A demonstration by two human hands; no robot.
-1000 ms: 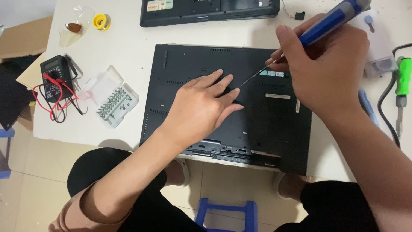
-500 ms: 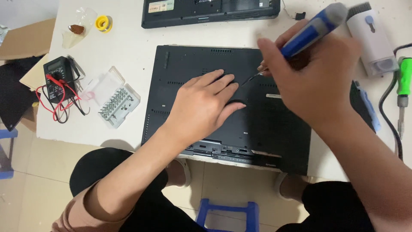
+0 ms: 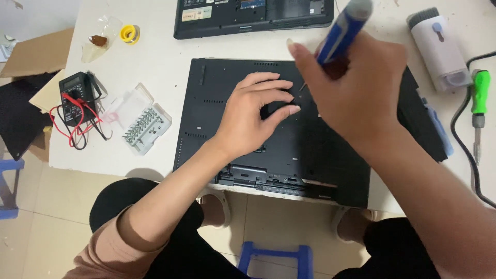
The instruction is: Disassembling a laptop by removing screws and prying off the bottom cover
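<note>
A black laptop (image 3: 217,98) lies upside down on the white table (image 3: 155,57), its base facing up. My left hand (image 3: 253,116) rests flat on the base with the fingers spread, touching the panel. My right hand (image 3: 356,88) is closed around a blue-handled screwdriver (image 3: 343,28), held steeply. Its thin tip (image 3: 302,87) points down at the base just beyond my left fingertips. My right hand hides the laptop's right middle part.
A second black laptop base (image 3: 253,15) lies at the far edge. A clear case of screwdriver bits (image 3: 144,126) and a black multimeter with red leads (image 3: 77,103) sit left. A white cleaning tool (image 3: 439,49), a green screwdriver (image 3: 479,103) and a black cable (image 3: 460,155) lie right.
My right hand has carried the screwdriver leftward, so its tip now stands close to my left fingertips. The left hand stays on the base, its fingers slightly more curled.
</note>
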